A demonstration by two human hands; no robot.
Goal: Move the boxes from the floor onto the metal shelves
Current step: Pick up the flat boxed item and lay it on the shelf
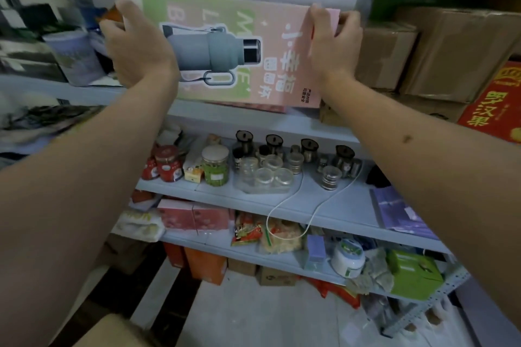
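I see one pink-and-green box clasped at its ends by my left hand and right hand; below it, four dark-lidded jars.

Both bare forearms reach up and forward from the lower corners of the view, converging slightly toward the middle. The left hand is raised with its back to the camera, fingers curled over and the thumb pressed flat. The right hand is at about the same height, well apart from the left, fingers bent in a clasp, wrist straight.
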